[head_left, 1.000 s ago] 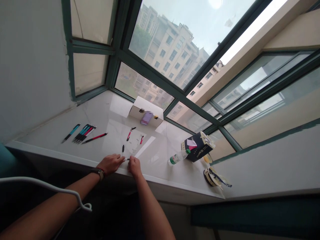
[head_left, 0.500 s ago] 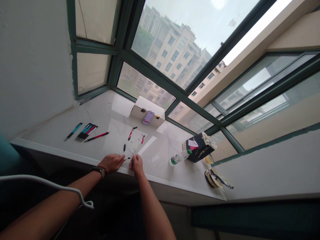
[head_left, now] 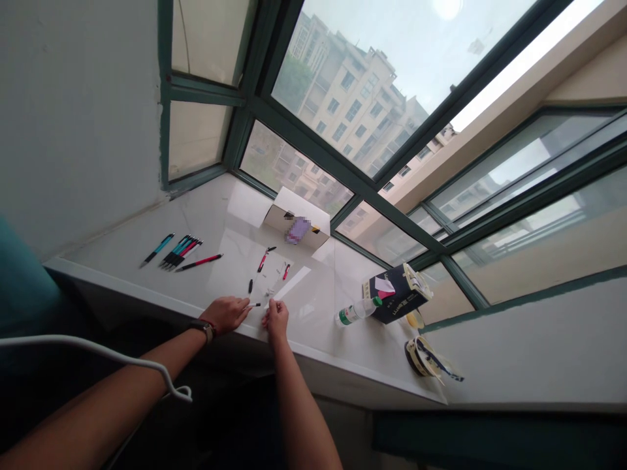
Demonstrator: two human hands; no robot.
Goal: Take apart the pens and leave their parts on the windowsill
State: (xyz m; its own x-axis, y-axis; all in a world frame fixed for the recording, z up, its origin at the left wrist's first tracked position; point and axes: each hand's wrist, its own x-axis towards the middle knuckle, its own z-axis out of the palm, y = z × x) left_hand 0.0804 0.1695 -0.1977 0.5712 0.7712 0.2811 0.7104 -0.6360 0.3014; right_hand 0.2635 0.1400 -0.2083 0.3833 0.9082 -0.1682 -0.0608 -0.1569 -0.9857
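Observation:
Above the near edge of the white sill, my left hand (head_left: 228,314) pinches a small white pen part with a dark end (head_left: 254,305). Close by on the right is my right hand (head_left: 277,318), its fingertips pressed together; whatever they hold, if anything, is too small to make out. Just beyond the hands lie a black pen grip (head_left: 250,286), a pink-red pen barrel (head_left: 262,262) with a black piece at its top, a short red pen piece (head_left: 286,271) and several tiny pale parts (head_left: 271,292).
On the left lie a blue pen (head_left: 157,250), a bunch of several pens (head_left: 180,253) and a red pen (head_left: 200,263). An open white box (head_left: 304,202) stands by the window. To the right are a bottle (head_left: 353,313), a dark tissue box (head_left: 399,297) and a roll (head_left: 416,357).
My view has turned slightly, so everything sits a little further right. Both hands keep nearly the same pose, the left still on the white pen part.

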